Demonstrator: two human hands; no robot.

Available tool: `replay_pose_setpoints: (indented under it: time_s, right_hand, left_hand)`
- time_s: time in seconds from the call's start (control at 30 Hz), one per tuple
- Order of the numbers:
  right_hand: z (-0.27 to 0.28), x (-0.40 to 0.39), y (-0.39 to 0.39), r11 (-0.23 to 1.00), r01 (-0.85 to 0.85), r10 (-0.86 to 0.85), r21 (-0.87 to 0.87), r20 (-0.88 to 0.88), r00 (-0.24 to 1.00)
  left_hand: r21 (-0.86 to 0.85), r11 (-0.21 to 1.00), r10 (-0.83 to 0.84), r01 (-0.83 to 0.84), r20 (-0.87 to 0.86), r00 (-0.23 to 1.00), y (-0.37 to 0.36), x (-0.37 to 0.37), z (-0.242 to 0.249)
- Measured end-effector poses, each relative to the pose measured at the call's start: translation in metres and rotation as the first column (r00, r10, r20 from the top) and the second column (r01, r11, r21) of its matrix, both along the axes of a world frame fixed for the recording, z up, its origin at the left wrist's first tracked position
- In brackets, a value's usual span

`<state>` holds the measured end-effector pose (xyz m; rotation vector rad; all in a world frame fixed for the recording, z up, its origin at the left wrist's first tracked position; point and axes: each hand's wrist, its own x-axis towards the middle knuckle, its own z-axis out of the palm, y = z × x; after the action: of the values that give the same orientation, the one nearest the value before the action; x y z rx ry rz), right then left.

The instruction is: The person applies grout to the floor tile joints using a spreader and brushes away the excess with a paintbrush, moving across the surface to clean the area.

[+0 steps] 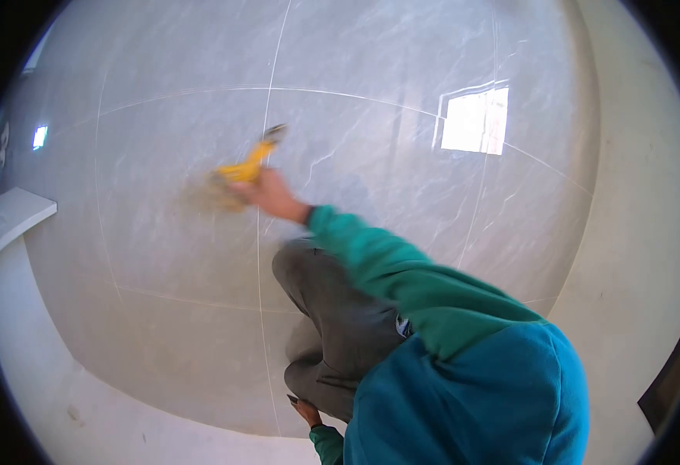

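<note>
My right hand (274, 194) reaches out over the grey tiled floor (177, 256), closed round a yellow hand brush (243, 168). Motion smears the brush: its pale beige end is low against the tiles, and a greyish tip sticks out at the other end. My left hand (306, 413) is down beside my bent knee, its fingers partly hidden. A small dark thing (292, 400) pokes out from it, too small to name.
I crouch on marbled tiles with thin white joints. A white ledge (18, 213) juts out at the left. Pale walls (634, 194) edge the floor, and dark furniture (673, 372) stands at the far right. Window light reflects off the tiles.
</note>
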<state>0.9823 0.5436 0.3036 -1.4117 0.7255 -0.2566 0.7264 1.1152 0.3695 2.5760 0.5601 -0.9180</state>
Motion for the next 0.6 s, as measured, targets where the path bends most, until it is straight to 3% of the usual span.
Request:
replay_pose_setpoints:
  time_s: [0.07,0.1,0.13,0.17,0.2,0.27,0.3,0.33,0.37,0.4,0.43,0.47,0.53,0.6]
  right_hand:
    - [-0.014,-0.096,-0.051,0.992,0.087,-0.089,0.087,0.021,0.996]
    - [-0.022,-0.151,-0.077,0.999,0.019,-0.012,0.046,-0.143,0.99]
    - [-0.035,-0.203,-0.091,0.999,0.013,-0.018,-0.033,-0.149,0.989]
    - [-0.034,-0.253,-0.093,0.997,0.054,-0.062,-0.046,-0.194,0.979]
    - [-0.035,-0.3,-0.096,0.996,-0.091,0.074,-0.018,-0.432,0.899]
    - [-0.018,-0.346,-0.094,0.917,-0.395,0.306,0.06,-0.74,0.598]
    - [-0.009,-0.349,-0.091,0.92,-0.388,0.301,0.059,-0.741,0.6]
    - [0.005,-0.338,-0.083,0.884,-0.364,0.034,-0.293,-0.737,0.675]
    - [0.023,-0.314,-0.077,0.73,-0.309,-0.22,-0.61,-0.637,0.739]
    - [0.051,-0.287,-0.074,0.794,-0.23,-0.166,-0.563,-0.564,0.809]
    - [0.049,-0.269,-0.061,0.958,-0.051,-0.062,-0.284,-0.375,0.925]
    - [0.058,-0.247,-0.05,0.933,0.018,0.003,0.358,-0.057,0.998]
    - [0.095,-0.208,-0.036,0.848,-0.169,0.072,0.502,0.206,0.976]
    - [0.084,-0.194,-0.057,0.893,-0.069,0.018,0.445,0.116,0.993]
  left_hand:
    - [-0.008,1.0,0.002,-0.001,0.091,0.996,-0.042,0.03,0.016]
    - [0.161,0.987,0.019,-0.011,-0.051,0.999,-0.073,0.06,0.034]
    - [0.325,0.946,0.061,0.004,-0.188,0.98,-0.093,0.085,0.039]
    - [0.168,0.986,0.006,-0.002,-0.023,1.0,-0.101,0.1,0.033]
    - [0.008,1.0,-0.023,0.022,0.149,0.989,-0.111,0.115,0.027]
    - [-0.151,0.972,-0.124,0.179,0.319,0.94,-0.166,0.15,0.03]
    - [-0.245,0.952,-0.102,0.18,0.302,0.948,-0.196,0.165,0.031]
    - [-0.334,0.925,-0.084,0.18,0.282,0.956,-0.227,0.18,0.033]
    - [-0.398,0.911,-0.014,0.105,0.224,0.975,-0.268,0.194,0.038]
    - [-0.459,0.888,0.049,0.031,0.163,0.985,-0.315,0.198,0.043]
    - [-0.477,0.872,0.001,0.113,0.232,0.973,-0.363,0.197,0.043]
    - [-0.493,0.848,-0.044,0.193,0.298,0.954,-0.408,0.192,0.04]
    - [-0.656,0.729,-0.055,0.194,0.226,0.973,-0.478,0.177,0.028]
    - [-0.827,0.481,-0.239,0.291,0.196,0.951,-0.521,0.166,0.034]
